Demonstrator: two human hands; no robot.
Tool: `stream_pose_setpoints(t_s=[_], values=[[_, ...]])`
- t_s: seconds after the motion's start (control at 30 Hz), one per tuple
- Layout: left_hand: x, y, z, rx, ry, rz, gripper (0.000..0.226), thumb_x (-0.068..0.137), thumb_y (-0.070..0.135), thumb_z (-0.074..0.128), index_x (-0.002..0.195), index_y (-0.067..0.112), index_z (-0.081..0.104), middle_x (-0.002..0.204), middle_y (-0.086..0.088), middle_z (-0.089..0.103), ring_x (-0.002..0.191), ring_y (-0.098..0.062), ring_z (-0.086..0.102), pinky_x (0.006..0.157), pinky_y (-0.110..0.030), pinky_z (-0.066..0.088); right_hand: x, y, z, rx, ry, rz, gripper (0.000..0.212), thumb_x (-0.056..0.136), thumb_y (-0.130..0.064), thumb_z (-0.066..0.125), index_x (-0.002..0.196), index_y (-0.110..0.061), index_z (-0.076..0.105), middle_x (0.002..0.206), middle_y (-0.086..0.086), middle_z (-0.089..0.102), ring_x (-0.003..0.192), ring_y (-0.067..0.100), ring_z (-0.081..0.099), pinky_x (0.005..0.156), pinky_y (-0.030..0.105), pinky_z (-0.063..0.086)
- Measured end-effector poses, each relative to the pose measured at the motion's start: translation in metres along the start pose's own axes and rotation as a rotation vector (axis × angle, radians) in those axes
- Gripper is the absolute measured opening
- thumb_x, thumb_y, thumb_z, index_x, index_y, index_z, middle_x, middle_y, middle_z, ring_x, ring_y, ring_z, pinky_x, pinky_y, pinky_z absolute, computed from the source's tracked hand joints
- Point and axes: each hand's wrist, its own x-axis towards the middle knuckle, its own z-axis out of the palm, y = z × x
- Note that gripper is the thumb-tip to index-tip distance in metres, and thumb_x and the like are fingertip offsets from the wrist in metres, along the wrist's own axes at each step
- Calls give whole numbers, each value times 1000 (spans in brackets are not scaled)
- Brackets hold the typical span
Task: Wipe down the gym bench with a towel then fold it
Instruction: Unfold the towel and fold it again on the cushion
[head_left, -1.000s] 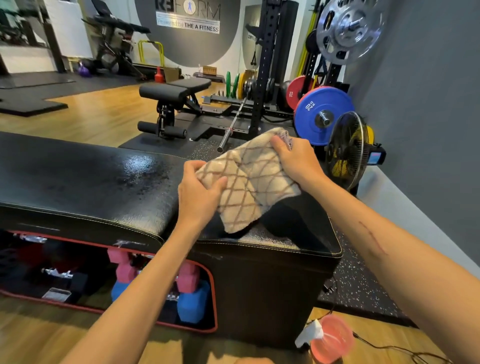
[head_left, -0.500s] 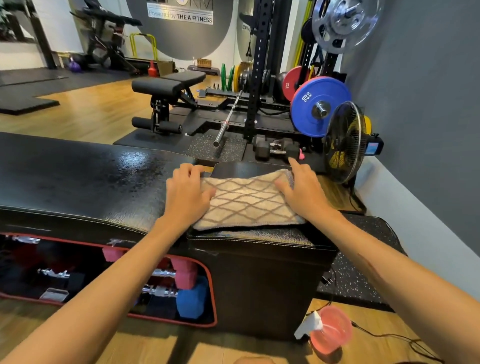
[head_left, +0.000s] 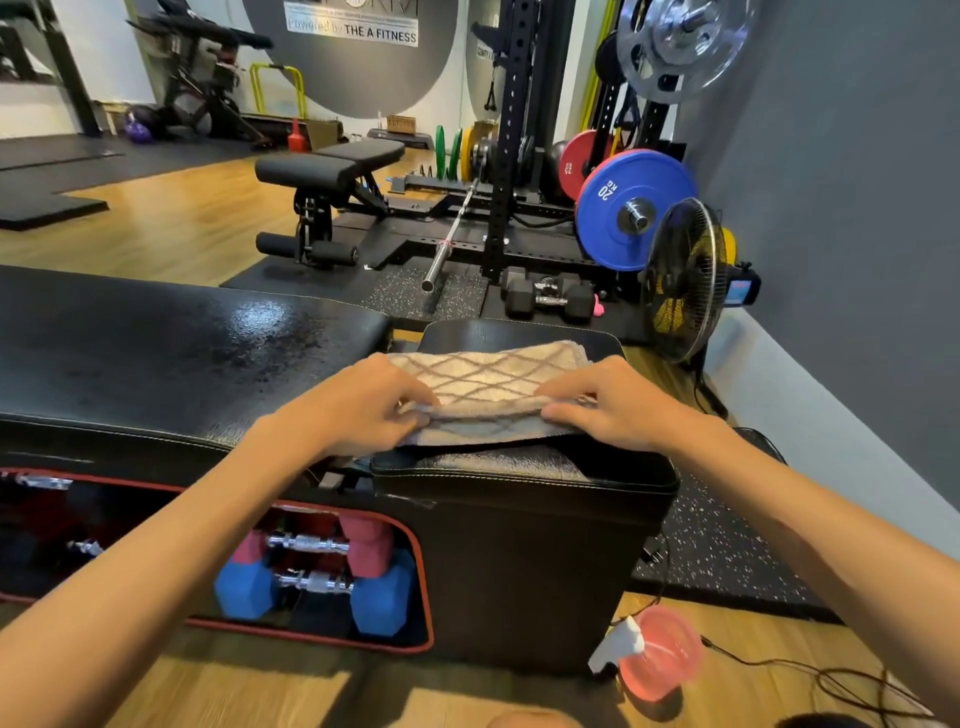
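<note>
A beige towel (head_left: 483, 382) with a brown diamond pattern lies on the right end of the black padded gym bench (head_left: 171, 358). Its near edge is lifted into a fold. My left hand (head_left: 358, 410) pinches the near left corner of the towel. At the near right corner, my right hand (head_left: 618, 402) pinches the same raised edge. The bench top to the left looks wet and shiny.
Blue and pink dumbbells (head_left: 311, 582) sit in the open storage under the bench. A pink spray bottle (head_left: 649, 649) lies on the wooden floor at lower right, beside a cable. A floor fan (head_left: 680, 280), weight plates (head_left: 631, 208) and a rack stand behind.
The towel went from held up in the air to lying flat on the bench end. Both hands have now lifted its near edge into a fold.
</note>
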Motion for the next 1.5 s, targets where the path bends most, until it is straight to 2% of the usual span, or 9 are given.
stream_pose_setpoints(t_s=[0.1,0.2,0.37,0.63,0.83,1.03,1.2,1.33,1.5], values=[[9,7,-5,-10,148,-22,24,86,12,53,104,14,69,61,10,55,56,-5,53,60,-29,42,7,-4,-2,3,102,24,19,99,-24,58,82,-22,66,68,-9,60,60,8,54,60,27,39],[18,12,-2,16,303,-76,29,84,12,50,110,13,63,92,-2,69,82,-25,63,70,-40,51,14,-1,-3,-39,137,101,10,98,-17,58,108,-17,59,75,3,62,55,18,50,56,38,41],[21,3,7,181,432,-239,24,74,7,61,98,8,64,92,-10,65,86,-35,61,71,-41,46,10,15,-6,-159,178,234,21,88,-8,62,107,-15,68,86,3,66,75,24,59,66,42,51],[41,41,21,379,212,-190,28,87,38,62,103,16,57,99,-4,65,97,-30,61,73,-35,33,25,9,-3,138,432,294,20,101,-16,49,84,-7,52,78,14,60,65,27,59,58,42,42],[40,38,11,97,505,-239,15,92,20,58,98,9,49,88,-10,63,80,-38,57,57,-40,41,43,18,-9,399,245,225,29,85,-16,77,108,-17,60,95,-4,70,90,19,68,78,34,55],[28,22,13,256,89,-582,37,76,37,72,102,14,58,103,-12,64,96,-37,60,67,-36,41,79,12,-37,104,446,192,17,83,8,54,83,2,70,83,16,70,80,20,60,63,29,38],[22,-7,-12,-92,91,-938,44,64,39,61,92,6,64,93,-19,68,78,-37,68,71,-36,57,97,7,-71,117,579,281,15,87,1,47,85,3,62,80,15,64,79,23,56,67,45,47],[35,-22,-36,-433,325,-1032,26,84,9,52,101,-8,62,90,-20,70,53,-28,67,35,-23,49,104,12,-94,519,683,453,21,96,-13,43,94,-7,62,95,9,66,85,27,63,68,44,58],[62,-28,-66,-600,726,-917,28,97,19,51,107,-5,63,98,-17,62,73,-22,58,47,-24,44,104,15,-116,801,680,329,28,98,-6,46,97,-13,73,104,12,71,95,26,64,86,47,57]])
